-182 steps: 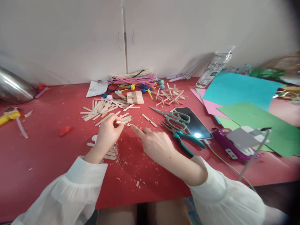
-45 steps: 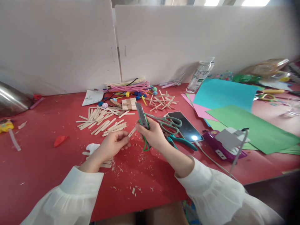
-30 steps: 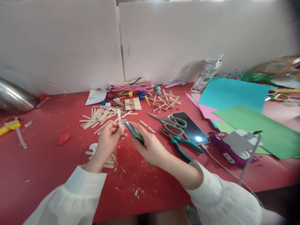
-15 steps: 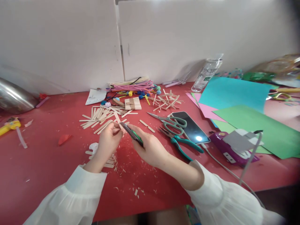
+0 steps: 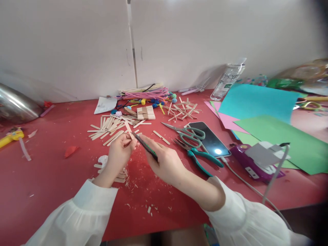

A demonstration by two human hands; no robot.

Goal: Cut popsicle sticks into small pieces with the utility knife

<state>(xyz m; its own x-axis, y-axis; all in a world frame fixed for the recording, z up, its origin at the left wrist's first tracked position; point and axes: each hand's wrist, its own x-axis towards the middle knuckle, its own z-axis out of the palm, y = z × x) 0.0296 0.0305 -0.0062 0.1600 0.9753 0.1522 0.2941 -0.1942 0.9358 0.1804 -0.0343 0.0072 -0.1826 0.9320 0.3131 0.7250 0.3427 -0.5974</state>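
Observation:
Between the fingertips of my left hand (image 5: 120,152) is a wooden craft stick (image 5: 128,128), its far end pointing up and away. My right hand (image 5: 165,159) is closed around a utility knife (image 5: 146,147) with a dark body and a green part. The knife's tip meets the stick beside my left fingertips; the exact contact is hidden by the fingers. Small wood shavings (image 5: 133,191) lie on the red table (image 5: 153,222) under my hands. A pile of craft sticks (image 5: 109,127) spreads just beyond my left hand, and one notched stick (image 5: 161,137) lies beyond my right.
Right of my hands lie scissors (image 5: 191,135), teal-handled pliers (image 5: 202,158) and a phone (image 5: 212,140) on a cable. Farther right are coloured paper sheets (image 5: 258,102) and a purple power strip (image 5: 252,164). Pipe cleaners (image 5: 146,94) and a water bottle (image 5: 228,82) are at the back.
The knife has rolled slightly in my right hand, so less of its green part shows. Both hands otherwise stay nearly in place, still holding the stick and knife.

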